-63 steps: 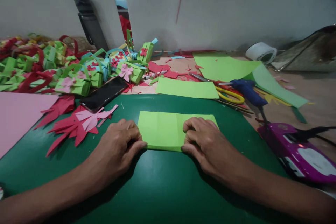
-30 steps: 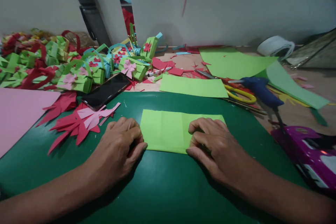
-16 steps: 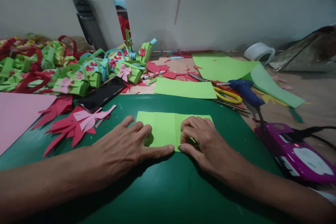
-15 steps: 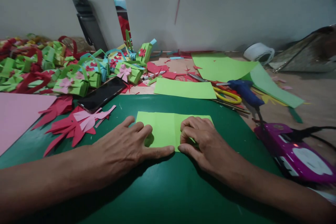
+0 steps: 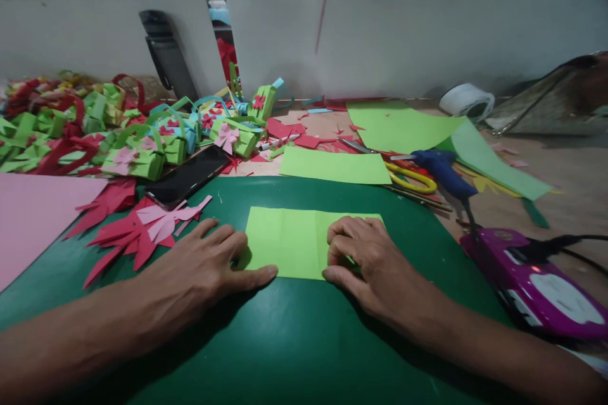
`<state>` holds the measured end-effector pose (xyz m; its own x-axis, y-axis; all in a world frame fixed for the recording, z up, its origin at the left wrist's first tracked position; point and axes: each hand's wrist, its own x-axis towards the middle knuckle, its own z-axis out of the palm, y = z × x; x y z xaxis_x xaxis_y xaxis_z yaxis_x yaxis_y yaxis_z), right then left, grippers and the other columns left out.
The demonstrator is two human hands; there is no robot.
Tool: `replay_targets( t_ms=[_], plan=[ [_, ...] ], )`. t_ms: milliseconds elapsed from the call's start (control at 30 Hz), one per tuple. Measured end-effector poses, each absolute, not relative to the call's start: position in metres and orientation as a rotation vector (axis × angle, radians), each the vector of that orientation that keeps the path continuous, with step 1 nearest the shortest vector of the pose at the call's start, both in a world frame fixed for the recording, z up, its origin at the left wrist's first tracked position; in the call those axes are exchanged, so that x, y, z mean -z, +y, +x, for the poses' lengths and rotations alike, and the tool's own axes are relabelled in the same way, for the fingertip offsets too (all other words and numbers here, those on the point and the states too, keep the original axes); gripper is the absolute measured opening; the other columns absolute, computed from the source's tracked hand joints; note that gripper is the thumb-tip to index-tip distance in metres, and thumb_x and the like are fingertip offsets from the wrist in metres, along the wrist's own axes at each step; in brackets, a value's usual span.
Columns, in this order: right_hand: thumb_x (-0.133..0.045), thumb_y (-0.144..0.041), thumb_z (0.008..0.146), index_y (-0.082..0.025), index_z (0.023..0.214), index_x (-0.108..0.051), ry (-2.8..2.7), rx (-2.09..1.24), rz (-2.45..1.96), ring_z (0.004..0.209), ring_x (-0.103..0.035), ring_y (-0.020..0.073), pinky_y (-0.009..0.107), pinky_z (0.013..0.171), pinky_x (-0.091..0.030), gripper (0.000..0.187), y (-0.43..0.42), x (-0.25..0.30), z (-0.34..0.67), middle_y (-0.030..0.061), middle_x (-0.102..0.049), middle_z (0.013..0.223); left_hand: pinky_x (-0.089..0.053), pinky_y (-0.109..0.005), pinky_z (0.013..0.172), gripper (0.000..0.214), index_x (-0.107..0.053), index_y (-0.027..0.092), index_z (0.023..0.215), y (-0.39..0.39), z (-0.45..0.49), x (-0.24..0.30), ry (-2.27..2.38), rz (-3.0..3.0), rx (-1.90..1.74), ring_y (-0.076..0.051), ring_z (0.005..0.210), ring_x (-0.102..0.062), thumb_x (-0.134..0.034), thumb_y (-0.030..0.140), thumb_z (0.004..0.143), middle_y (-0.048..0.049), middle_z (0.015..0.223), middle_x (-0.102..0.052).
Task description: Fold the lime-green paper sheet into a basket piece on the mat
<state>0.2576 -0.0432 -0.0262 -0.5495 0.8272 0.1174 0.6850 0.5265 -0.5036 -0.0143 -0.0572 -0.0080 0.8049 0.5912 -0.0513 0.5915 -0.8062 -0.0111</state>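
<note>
A light green sheet of paper (image 5: 299, 243) with faint upright crease lines lies on the dark green mat (image 5: 304, 342). My left hand (image 5: 209, 259) is at its left end, thumb along the near edge and fingers curled over the paper. On the right end, my right hand (image 5: 365, 253) pinches the sheet, with the thumb at the near edge and the fingers bent on top. The paper's right part is partly hidden under that hand. Just beyond lies another light green paper strip (image 5: 335, 165).
Left are a pink sheet (image 5: 42, 215), red paper cutouts (image 5: 128, 234), a phone (image 5: 190, 176) and a heap of small paper baskets (image 5: 137, 158). Right are yellow-handled scissors (image 5: 413, 178), a blue glue gun (image 5: 444, 171), a purple corded device (image 5: 536, 285) and a white tape roll (image 5: 468, 103).
My left hand has slid left along the near edge, uncovering more of the sheet's middle. My right hand stays at the same place on the paper. The whole view has tilted slightly upward.
</note>
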Motion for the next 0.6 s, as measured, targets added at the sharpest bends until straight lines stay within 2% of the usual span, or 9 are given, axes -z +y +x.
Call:
replay_targets(
  t_ms=[200,333,367,400,500,600],
  plan=[
    [-0.064,-0.010,0.080,-0.019,0.069,-0.053,-2.419,-0.576,-1.263,0.093,-0.050,0.0208,0.042,0.085,-0.029,0.018,-0.043,0.028,0.258,0.0013,-0.056,0.089,-0.034,-0.035,0.073,0.043,-0.052,0.032,0.129,-0.069,-0.043,0.014,1.103,2.977,-0.068,-0.020,0.079,-0.047,-0.038,0.011,0.094,-0.0049,0.093,-0.055],
    [-0.064,-0.011,0.081,-0.019,0.070,-0.054,-2.425,-0.585,-1.259,0.090,-0.051,0.0195,0.042,0.085,-0.029,0.017,-0.043,0.027,0.257,0.0010,-0.055,0.088,-0.034,-0.036,0.071,0.032,-0.064,0.025,0.104,-0.074,-0.028,0.003,1.147,2.980,-0.231,-0.021,0.083,-0.048,-0.035,0.012,0.096,-0.0060,0.099,-0.057],
    [-0.064,-0.011,0.081,-0.019,0.070,-0.054,-2.426,-0.584,-1.259,0.090,-0.051,0.0193,0.042,0.085,-0.029,0.017,-0.043,0.027,0.257,0.0010,-0.055,0.088,-0.034,-0.036,0.071,0.031,-0.063,0.020,0.101,-0.074,-0.019,0.001,1.073,2.990,-0.313,-0.021,0.081,-0.047,-0.034,0.014,0.097,-0.0066,0.097,-0.058],
    [-0.065,-0.012,0.081,-0.019,0.070,-0.054,-2.428,-0.581,-1.257,0.090,-0.051,0.0190,0.042,0.085,-0.029,0.017,-0.043,0.026,0.257,0.0008,-0.055,0.089,-0.034,-0.036,0.069,0.031,-0.061,0.017,0.105,-0.075,-0.008,-0.001,1.012,2.970,-0.363,-0.020,0.079,-0.047,-0.032,0.014,0.098,-0.0067,0.094,-0.058],
    [-0.067,-0.013,0.080,-0.018,0.070,-0.054,-2.431,-0.573,-1.263,0.090,-0.050,0.0184,0.041,0.086,-0.029,0.018,-0.044,0.025,0.257,0.0006,-0.055,0.089,-0.034,-0.038,0.069,0.028,-0.055,0.010,0.116,-0.073,0.025,-0.002,0.765,3.059,-0.330,-0.020,0.078,-0.046,-0.035,0.015,0.097,-0.0067,0.092,-0.058],
    [-0.068,-0.015,0.080,-0.018,0.071,-0.053,-2.427,-0.586,-1.279,0.090,-0.049,0.0183,0.042,0.087,-0.029,0.018,-0.045,0.023,0.257,0.0008,-0.054,0.090,-0.031,-0.039,0.065,0.019,-0.059,0.012,0.102,-0.068,0.047,0.004,0.658,3.172,-0.321,-0.022,0.080,-0.044,-0.043,0.020,0.097,-0.0067,0.095,-0.058]
  ],
)
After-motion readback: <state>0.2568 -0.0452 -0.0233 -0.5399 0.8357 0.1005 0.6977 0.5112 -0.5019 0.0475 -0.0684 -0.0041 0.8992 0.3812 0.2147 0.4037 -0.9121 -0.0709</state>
